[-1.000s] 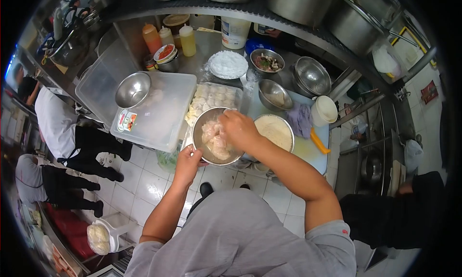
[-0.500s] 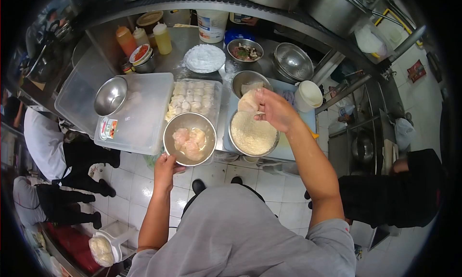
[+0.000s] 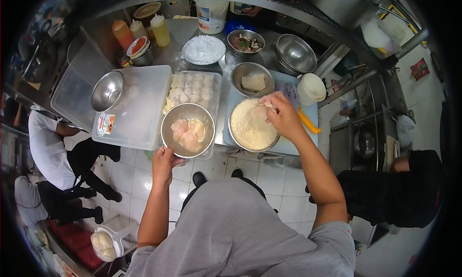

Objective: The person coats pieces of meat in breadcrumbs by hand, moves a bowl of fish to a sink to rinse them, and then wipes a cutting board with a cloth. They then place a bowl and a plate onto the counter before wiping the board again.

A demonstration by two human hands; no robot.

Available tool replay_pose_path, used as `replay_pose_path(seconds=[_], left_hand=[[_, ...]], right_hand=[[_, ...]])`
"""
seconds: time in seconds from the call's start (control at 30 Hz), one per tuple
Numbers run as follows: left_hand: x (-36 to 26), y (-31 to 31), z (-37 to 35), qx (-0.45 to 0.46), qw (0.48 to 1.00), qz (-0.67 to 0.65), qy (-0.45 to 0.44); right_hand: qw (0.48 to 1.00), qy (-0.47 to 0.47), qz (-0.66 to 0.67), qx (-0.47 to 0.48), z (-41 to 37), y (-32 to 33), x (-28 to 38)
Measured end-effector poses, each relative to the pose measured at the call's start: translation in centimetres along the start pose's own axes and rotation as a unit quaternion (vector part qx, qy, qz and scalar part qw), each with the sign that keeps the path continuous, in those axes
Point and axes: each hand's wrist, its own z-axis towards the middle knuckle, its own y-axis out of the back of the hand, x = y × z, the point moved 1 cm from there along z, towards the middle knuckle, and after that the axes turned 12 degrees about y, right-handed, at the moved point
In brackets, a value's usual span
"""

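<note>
My left hand [image 3: 165,162] grips the near rim of a metal bowl [image 3: 209,139] with pale raw meat pieces [image 3: 188,134] inside. Over the right side of a bowl of breadcrumbs [image 3: 250,127], my right hand [image 3: 279,111] has its fingers bent together; what they hold, if anything, is hard to make out. Just behind the breadcrumbs, a crumb-coated piece [image 3: 253,82] lies in another metal bowl [image 3: 237,75]. A plastic tray [image 3: 217,84] of pale round pieces [image 3: 192,88] sits behind the meat bowl.
White powder [image 3: 203,49] fills a plate at the back, beside a bowl of mixed food [image 3: 245,42]. Colanders [image 3: 295,53], a white tub [image 3: 312,88] and a yellow-handled tool [image 3: 308,121] are at right. An empty bowl [image 3: 107,91] rests on a plastic lid [image 3: 139,127]. Other people stand on both sides.
My right hand has lowered toward the breadcrumbs; the coated piece it held up is no longer raised. A coated piece now shows fully in the bowl behind. The view has shifted slightly.
</note>
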Motion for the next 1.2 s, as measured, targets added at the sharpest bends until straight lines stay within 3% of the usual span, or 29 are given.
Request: replay_pose_path(seconds=[0.17, 0.27, 0.37, 0.47, 0.57, 0.67, 0.77, 0.87, 0.97, 1.07, 1.2], left_hand=[[0.1, -0.2, -0.9, -0.011, 1.000, 0.026, 0.011], [0.4, 0.4, -1.2, -0.021, 0.999, 0.046, 0.002], [1.1, 1.1, -1.0, -0.056, 0.996, 0.062, -0.024], [0.6, 1.3, -1.5, -0.133, 0.957, 0.191, -0.175], [-1.4, -1.2, -5.0, -0.185, 0.872, 0.252, -0.375], [-2.7, -3.8, -7.9, -0.134, 0.805, 0.334, -0.472], [-2.2, -7.2, -8.7, 0.023, 0.845, 0.296, -0.445], [-1.2, -9.9, -7.7, 0.111, 0.826, 0.360, -0.420], [-0.7, -11.6, -6.7, 0.124, 0.798, 0.433, -0.399], [0.1, -12.7, -5.3, 0.105, 0.767, 0.444, -0.452], [0.4, -12.9, -3.8, 0.098, 0.741, 0.486, -0.453]], right_hand=[[0.983, -0.119, 0.029, 0.137, -0.9, 0.4, 3.0], [0.984, -0.053, 0.052, 0.162, -1.5, -1.1, 1.3], [0.986, 0.090, -0.137, 0.042, -1.0, -2.3, -0.4], [0.957, 0.148, -0.244, -0.057, 0.5, -1.0, -0.6], [0.966, -0.032, -0.223, 0.125, -0.7, 0.7, 1.1], [0.935, -0.037, -0.276, 0.220, -2.3, 1.0, 3.1], [0.912, -0.010, -0.336, 0.236, -2.6, -0.2, 2.4], [0.901, -0.057, -0.345, 0.256, -2.2, -2.6, -0.4], [0.919, -0.036, -0.340, 0.194, -1.6, -2.9, -1.9], [0.959, -0.024, -0.229, 0.165, -0.2, -0.6, 0.7], [0.929, -0.097, -0.245, 0.261, -0.6, 0.9, 3.4]])
